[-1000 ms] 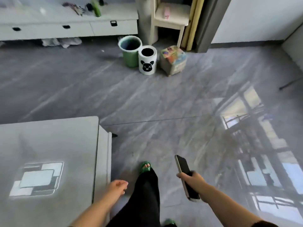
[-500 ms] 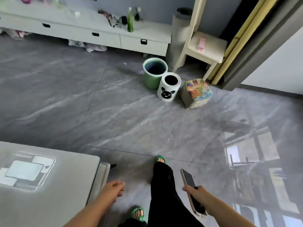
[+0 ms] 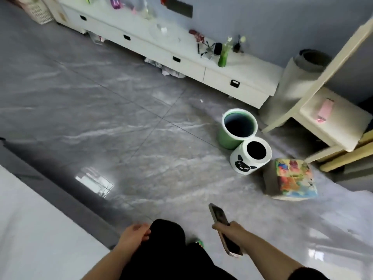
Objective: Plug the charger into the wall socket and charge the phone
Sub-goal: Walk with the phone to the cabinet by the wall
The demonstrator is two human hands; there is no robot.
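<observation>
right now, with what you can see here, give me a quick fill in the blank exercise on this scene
1. The phone is held in the person's ____ hand.
2. The left hand holds ____.
3. The white bin with the black face stands beside a ____ bin.
4. The pink object lies on the seat of the ____.

Missing words: right; nothing; green; chair
</observation>
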